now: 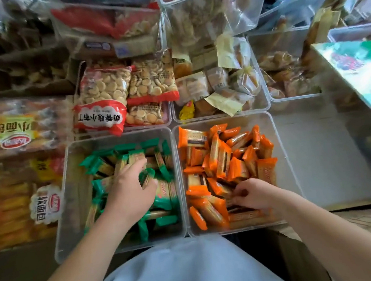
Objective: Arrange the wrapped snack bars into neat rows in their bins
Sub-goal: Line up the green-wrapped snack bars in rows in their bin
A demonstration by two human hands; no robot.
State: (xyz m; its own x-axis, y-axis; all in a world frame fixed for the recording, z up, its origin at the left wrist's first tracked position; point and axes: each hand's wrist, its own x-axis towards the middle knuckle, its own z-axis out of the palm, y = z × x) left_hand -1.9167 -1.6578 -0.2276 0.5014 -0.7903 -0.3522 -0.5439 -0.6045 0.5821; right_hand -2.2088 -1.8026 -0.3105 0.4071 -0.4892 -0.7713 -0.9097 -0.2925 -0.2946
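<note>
Two clear bins sit side by side on the tabletop just in front of the person: the green bin [74,187] on the left and the orange bin [285,163] on the right, their walls touching. Each holds one heap. The green bars [104,165] number roughly two dozen showing and the orange bars [241,168] roughly thirty; overlap forbids an exact count. Neither heap is in rows yet: long axes point every way, some bars on edge, some flat. The left grip [130,190] is in the middle of the green bin, thumb and forefinger curled about one green bar [147,176], though blur softens this. The right grip [255,193] rests at the near side of the orange bin, fingers curled down onto the bars there, thumb hidden, so I cannot tell whether it holds any. Most loose orange bars lie beyond and to its left; each hand is nearer its own bin.
</note>
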